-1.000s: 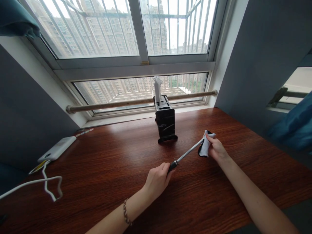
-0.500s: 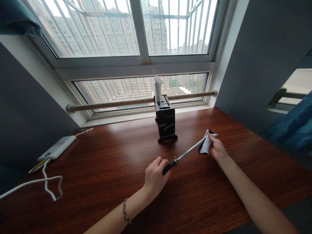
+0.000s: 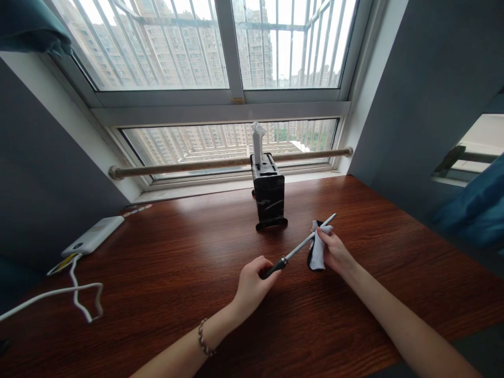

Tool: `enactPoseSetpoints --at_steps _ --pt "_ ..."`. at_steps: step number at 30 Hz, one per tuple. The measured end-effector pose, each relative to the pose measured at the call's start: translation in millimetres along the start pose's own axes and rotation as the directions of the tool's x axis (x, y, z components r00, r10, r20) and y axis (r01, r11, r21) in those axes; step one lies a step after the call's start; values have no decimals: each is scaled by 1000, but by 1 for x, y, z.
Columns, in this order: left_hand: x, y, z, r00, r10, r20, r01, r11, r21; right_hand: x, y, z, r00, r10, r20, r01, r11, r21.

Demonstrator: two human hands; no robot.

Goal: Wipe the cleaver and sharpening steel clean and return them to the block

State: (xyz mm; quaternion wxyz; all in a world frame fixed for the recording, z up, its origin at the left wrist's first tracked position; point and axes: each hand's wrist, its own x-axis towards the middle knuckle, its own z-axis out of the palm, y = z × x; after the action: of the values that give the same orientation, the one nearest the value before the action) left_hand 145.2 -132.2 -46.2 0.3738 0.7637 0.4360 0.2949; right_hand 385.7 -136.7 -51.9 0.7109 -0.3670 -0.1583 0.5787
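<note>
My left hand (image 3: 255, 281) is closed around the black handle of a sharpening steel (image 3: 300, 248), whose long grey rod slants up to the right. A metal collar sits between handle and rod. In my right hand (image 3: 334, 249) a white cloth with black edging (image 3: 317, 253) is pinched over the rod, a little short of the tip. The tip pokes out bare beyond the cloth, and the cloth's lower end hangs down below the rod. Both hands are held just above the wooden table.
A black tissue box (image 3: 270, 197) with a white tissue standing out of it is on the table (image 3: 189, 252) beyond the hands. At the left lies a white power bank (image 3: 93, 236) with a white cable (image 3: 74, 294). A window with a rail (image 3: 197, 166) borders the far edge.
My right hand has slid the cloth down the rod towards the handle, so the tip now shows. My left hand still grips the handle, tilted slightly differently.
</note>
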Motion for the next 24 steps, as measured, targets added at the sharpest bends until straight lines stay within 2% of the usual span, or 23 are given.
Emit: enactPoseSetpoints --at_steps 1,3,6,8,10,13,15,18,21,24 --pt "-1 0 -1 995 85 -50 -78 990 119 -4 4 2 999 27 23 -27 999 -17" --pt "-4 0 -2 977 195 -89 -160 940 302 -11 12 6 995 78 64 -74 996 -52" --pt "-6 0 -2 967 237 -93 -187 909 372 -21 23 9 984 134 121 -122 987 -103" --pt "-5 1 -3 976 203 -76 -175 943 283 -26 29 10 974 164 154 -144 981 -133" --pt "-3 2 -3 989 144 -41 -139 984 116 -30 36 11 965 183 187 -151 973 -173" --pt "1 3 -1 998 4 70 11 978 -206 -35 43 12 958 189 217 -136 961 -239" --pt "2 2 2 967 -120 225 209 878 -430 -38 46 13 962 177 207 -117 956 -270" --pt "2 0 6 866 -216 451 473 647 -598 -42 48 14 967 157 200 -91 948 -304" --pt "2 -1 6 788 -208 579 594 503 -628 -45 48 14 964 156 215 -82 944 -318" --pt "2 -1 4 718 -135 683 676 370 -637 -48 46 16 961 184 208 -114 945 -308"
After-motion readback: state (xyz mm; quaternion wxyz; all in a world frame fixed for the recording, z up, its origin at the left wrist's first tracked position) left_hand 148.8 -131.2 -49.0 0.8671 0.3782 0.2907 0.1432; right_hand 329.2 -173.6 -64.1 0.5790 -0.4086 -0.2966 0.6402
